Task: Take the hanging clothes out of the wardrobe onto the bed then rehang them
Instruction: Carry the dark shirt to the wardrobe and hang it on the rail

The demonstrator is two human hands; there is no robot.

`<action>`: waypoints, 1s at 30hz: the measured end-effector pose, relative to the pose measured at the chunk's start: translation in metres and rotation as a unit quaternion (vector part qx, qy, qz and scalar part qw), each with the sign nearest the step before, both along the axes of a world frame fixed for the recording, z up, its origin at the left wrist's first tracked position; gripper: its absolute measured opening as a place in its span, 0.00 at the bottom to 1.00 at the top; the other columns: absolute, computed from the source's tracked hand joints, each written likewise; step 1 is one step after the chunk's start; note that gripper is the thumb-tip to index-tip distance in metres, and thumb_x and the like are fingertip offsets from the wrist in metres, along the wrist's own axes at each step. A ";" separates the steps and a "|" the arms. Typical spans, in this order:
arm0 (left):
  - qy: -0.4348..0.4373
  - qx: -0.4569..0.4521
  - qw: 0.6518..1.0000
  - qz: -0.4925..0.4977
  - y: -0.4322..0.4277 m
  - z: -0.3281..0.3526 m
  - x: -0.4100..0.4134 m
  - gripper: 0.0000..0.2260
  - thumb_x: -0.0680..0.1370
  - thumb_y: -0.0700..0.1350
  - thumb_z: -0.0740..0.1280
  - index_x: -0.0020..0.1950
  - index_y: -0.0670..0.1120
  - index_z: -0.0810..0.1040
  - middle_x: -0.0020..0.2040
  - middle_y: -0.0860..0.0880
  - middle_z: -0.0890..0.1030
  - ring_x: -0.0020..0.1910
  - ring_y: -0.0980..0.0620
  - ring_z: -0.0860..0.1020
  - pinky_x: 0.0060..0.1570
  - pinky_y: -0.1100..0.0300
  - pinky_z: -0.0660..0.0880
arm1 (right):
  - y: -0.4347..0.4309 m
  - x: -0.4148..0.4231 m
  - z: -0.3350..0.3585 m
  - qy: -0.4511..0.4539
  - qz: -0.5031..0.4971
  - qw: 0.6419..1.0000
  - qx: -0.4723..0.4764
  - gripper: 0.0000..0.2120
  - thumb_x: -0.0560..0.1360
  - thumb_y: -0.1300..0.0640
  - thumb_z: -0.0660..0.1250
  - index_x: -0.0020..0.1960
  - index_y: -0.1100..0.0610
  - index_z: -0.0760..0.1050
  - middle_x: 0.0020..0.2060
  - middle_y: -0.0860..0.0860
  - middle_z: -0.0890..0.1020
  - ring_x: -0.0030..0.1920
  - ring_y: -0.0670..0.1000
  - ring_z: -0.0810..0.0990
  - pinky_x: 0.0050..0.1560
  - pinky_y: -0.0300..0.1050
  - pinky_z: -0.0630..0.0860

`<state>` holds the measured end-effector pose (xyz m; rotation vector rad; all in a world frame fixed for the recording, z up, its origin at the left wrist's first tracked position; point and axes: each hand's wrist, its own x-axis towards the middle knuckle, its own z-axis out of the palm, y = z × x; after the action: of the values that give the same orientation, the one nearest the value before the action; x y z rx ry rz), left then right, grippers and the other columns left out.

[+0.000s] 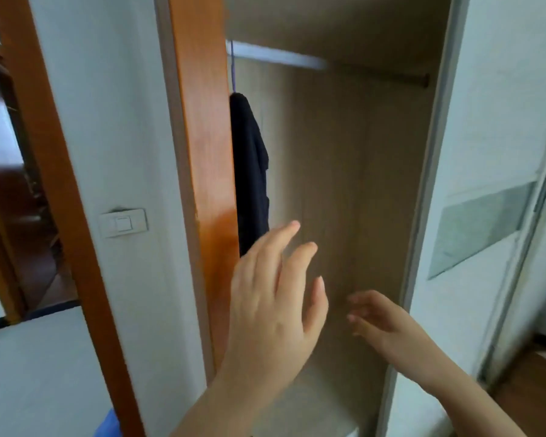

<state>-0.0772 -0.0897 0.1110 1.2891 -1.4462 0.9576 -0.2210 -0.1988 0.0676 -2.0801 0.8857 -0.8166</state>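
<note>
The open wardrobe [344, 190] fills the middle of the head view, with a metal rail [278, 58] across its top. One dark navy garment [251, 171] hangs at the far left of the rail on a purple hanger [233, 67], partly hidden by the orange wooden frame. My left hand [275, 304] is raised with fingers spread just below and right of the garment, holding nothing. My right hand [379, 320] reaches into the wardrobe lower right, fingers apart and blurred, also empty. The bed is out of view.
An orange wooden frame [202, 152] borders the wardrobe's left side. A white wall with a light switch [123, 223] lies further left, beside a doorway. The white sliding door [486, 184] stands on the right. Wooden floor [530, 389] shows at lower right.
</note>
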 end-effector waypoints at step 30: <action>0.132 0.905 0.337 -0.224 0.218 -0.396 -0.143 0.07 0.80 0.43 0.56 0.51 0.46 0.74 0.44 0.50 0.81 0.44 0.52 0.79 0.41 0.60 0.71 | 0.616 -0.172 -0.349 -0.298 -0.774 0.333 0.448 0.07 0.79 0.62 0.54 0.53 0.60 0.70 0.38 0.53 0.80 0.37 0.51 0.78 0.38 0.42 0.67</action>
<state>-0.2201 0.1284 -0.2851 1.8229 -2.1203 -2.0150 -0.3929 0.4170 -0.2817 0.6584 2.0165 -1.2279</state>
